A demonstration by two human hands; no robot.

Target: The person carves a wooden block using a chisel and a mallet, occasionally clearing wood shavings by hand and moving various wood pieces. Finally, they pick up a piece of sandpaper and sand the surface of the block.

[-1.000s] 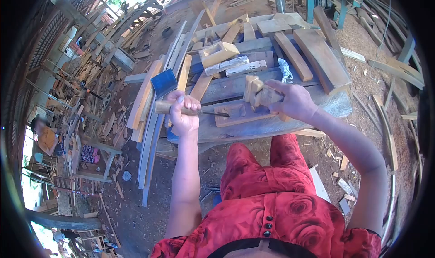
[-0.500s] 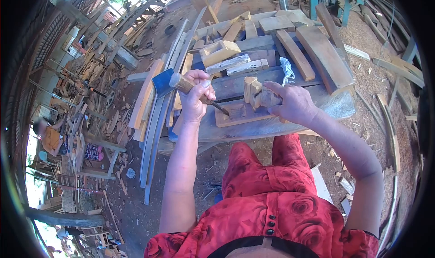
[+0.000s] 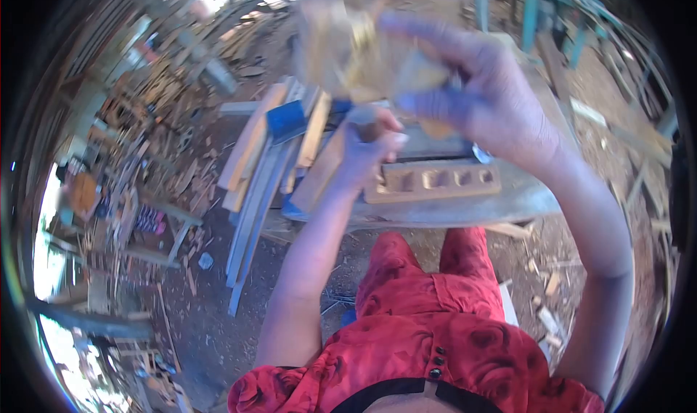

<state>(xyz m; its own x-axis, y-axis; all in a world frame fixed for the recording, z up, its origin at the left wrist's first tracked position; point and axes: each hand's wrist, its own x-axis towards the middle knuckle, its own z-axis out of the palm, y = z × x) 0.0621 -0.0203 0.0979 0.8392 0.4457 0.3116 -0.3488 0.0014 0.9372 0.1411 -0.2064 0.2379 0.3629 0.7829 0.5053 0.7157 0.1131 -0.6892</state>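
My left hand (image 3: 376, 138) is closed around the wooden handle of a chisel (image 3: 367, 127), which stands nearly upright. Below the fist, the blade points down at the left end of a wooden board (image 3: 434, 196) with a row of several square recesses. My right hand (image 3: 486, 93) is raised above the bench and grips a wooden mallet (image 3: 348, 54). The mallet is smeared by motion and hides much of the bench behind it. A gap separates it from the chisel handle.
The board lies along the near edge of a thick wooden bench (image 3: 523, 208). Long planks (image 3: 250, 155) and a blue object (image 3: 286, 121) are to the left. Wood scraps (image 3: 548, 319) litter the ground at the right. A person in an orange top (image 3: 83, 195) is far off at left.
My right hand has lifted the mallet up and away from the board, uncovering the recesses. My left hand has brought the chisel rightward and turned it from slanted to nearly upright.
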